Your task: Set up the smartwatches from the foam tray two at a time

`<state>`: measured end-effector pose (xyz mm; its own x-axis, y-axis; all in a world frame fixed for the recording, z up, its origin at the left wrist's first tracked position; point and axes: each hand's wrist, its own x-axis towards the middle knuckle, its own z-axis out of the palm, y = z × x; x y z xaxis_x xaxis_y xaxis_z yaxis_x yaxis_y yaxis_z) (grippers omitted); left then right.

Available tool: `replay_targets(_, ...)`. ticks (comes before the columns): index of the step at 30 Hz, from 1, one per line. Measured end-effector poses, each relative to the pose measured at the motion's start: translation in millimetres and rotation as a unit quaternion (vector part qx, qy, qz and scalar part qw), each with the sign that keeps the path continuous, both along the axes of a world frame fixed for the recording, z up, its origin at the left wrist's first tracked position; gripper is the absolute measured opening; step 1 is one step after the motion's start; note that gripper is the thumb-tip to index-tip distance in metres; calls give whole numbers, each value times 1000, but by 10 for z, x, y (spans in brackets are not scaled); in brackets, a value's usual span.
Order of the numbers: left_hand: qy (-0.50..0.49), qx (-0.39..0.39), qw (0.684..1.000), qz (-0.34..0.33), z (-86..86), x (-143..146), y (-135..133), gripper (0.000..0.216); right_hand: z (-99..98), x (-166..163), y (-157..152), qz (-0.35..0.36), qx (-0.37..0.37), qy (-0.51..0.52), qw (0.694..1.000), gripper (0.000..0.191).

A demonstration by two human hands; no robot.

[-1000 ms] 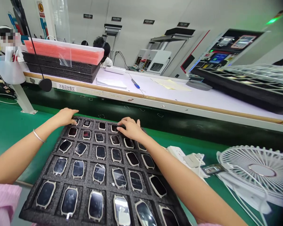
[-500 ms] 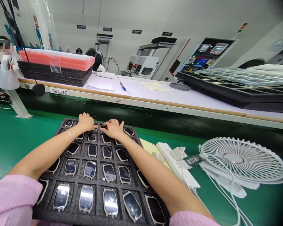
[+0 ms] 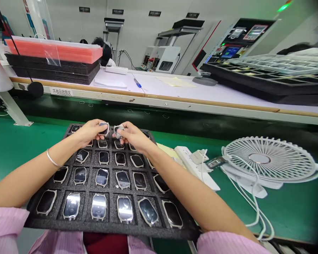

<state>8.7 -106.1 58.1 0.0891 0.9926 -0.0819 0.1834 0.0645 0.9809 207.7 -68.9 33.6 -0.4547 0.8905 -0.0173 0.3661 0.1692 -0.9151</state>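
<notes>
A black foam tray [image 3: 111,225] lies in front of me on the green belt, its pockets filled with several smartwatch bodies with dark screens and pale frames. My left hand [image 3: 90,132] is closed on one watch body [image 3: 104,127], lifted just above the tray's far rows. Beside it, my right hand [image 3: 131,135] pinches a second watch body [image 3: 118,130] at the same height. The two held pieces nearly meet over the tray's far middle. A thin bracelet [image 3: 52,159] sits on my left wrist.
A white desk fan [image 3: 267,162] lies flat at the right with a power strip [image 3: 193,165] and cables beside it. Beyond the belt runs a white shelf [image 3: 175,97] holding stacked black and orange trays [image 3: 55,60], papers, a pen and more black trays [image 3: 267,81]. Seated people are behind.
Both hands were pressed flat on the far rows of the tray. Now each has lifted a watch body out and holds it up, close to the other.
</notes>
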Motion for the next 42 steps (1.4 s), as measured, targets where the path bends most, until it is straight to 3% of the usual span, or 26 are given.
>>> replay_targets(3, -47, -32, 998, 26, -123, 69, -121, 22, -92, -21, -126, 49, -178, 232, 955, 26)
replay_targets(5, -20, -31, 998, 49, -223, 99, -154, 18, -168, -49, -194, 48, -244, 287, 925, 28)
replay_targets(8, 7, -9, 996, 89, -338, 98, -176, 17, -270, -58, -268, 46, -289, 306, 906, 39)
replay_targets(13, 139, 87, 981, 101, -426, 62, -210, 31, -360, -13, -315, 76, -281, 307, 906, 52)
replay_targets(20, 221, 128, 965, 57, -457, 52, -255, 33, -365, 26, -322, 112, -268, 299, 909, 60)
replay_targets(26, 213, 133, 967, 37, -444, 59, -286, 36, -327, 45, -358, 120, -250, 313, 908, 60)
replay_targets(42, 174, 164, 969, 67, -397, 81, -336, 38, -315, 38, -339, 144, -257, 351, 889, 58)
